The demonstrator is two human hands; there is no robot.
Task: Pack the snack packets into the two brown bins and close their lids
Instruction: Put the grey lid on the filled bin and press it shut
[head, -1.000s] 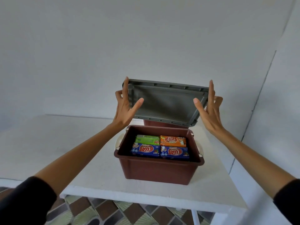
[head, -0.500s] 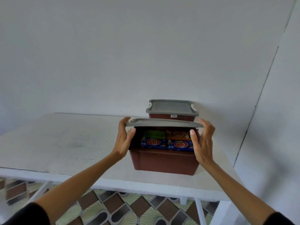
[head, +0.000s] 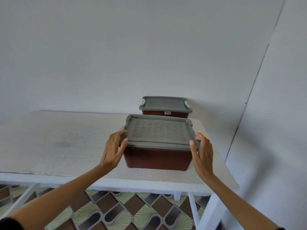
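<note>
At lid (head: pixel 159 135) edges, left hand (head: pixel 113 150) and right hand (head: pixel 201 155) in grip; broad tabletop (head: pixel 66 138) leftward.

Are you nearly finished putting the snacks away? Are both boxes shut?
Nearly. Done: the far bin wears its grey lid, and no loose packets are in sight. In hand: the near lid sits on the near bin, with the left hand and right hand gripping its ends. Left: probably pressing it fully down; whether it has clicked shut cannot be seen.
</note>
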